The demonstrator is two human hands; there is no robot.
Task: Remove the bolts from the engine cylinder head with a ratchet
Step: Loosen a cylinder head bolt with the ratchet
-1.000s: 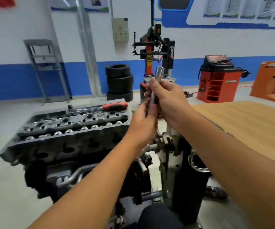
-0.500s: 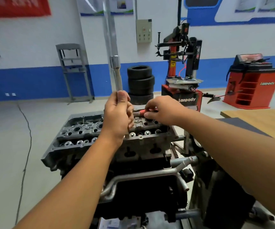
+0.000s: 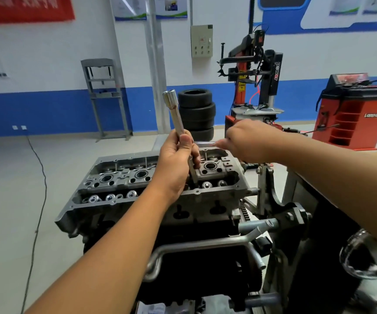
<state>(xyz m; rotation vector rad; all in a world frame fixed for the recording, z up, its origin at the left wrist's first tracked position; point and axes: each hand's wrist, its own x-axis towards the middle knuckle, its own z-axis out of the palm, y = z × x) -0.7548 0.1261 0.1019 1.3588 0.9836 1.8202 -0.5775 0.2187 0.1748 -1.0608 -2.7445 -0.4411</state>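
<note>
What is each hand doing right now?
Left hand: grips the long socket extension.
Right hand: grips the ratchet.

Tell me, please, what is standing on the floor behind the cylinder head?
Behind the cylinder head a stack of tyres stands by the wall. The left hand, gripping the extension bar, covers the stack's lower left, and the head hides its base.

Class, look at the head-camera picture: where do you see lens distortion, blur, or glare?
Head view: wide-angle bending curves the wall pipe; the right hand is motion-blurred and the chrome part at lower right is smeared; the extension bar in the left hand stays fairly sharp; lighting is even, with mild shine on it.
</note>
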